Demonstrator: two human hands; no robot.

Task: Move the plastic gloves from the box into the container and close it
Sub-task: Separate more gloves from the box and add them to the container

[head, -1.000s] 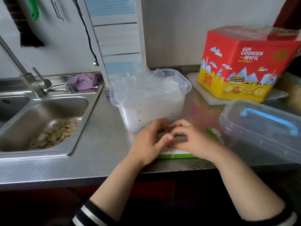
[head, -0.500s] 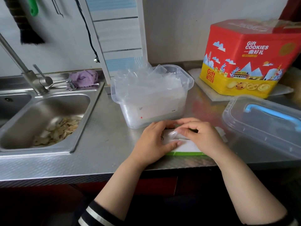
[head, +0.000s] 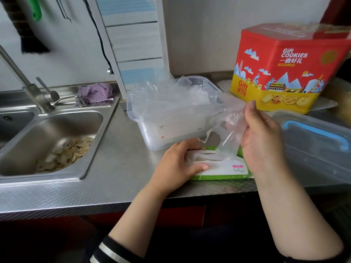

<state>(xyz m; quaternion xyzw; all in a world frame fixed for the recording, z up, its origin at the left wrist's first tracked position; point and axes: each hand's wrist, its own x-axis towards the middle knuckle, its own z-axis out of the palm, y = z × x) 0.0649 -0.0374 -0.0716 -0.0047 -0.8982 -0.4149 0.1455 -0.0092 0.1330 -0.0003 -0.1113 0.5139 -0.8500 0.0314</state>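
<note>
The open top of the clear container (head: 171,118) is heaped with loose plastic gloves (head: 167,99), so entry from above is partly blocked. Bare steel countertop (head: 117,168) is left free between the sink (head: 47,141) and the container. To the right, passage is narrowed by the lid (head: 313,141) (blue handle uppermost) and the cookie tin (head: 284,71) behind it. The glove box (head: 222,168) lies just before the container, at the counter's front edge.
</note>
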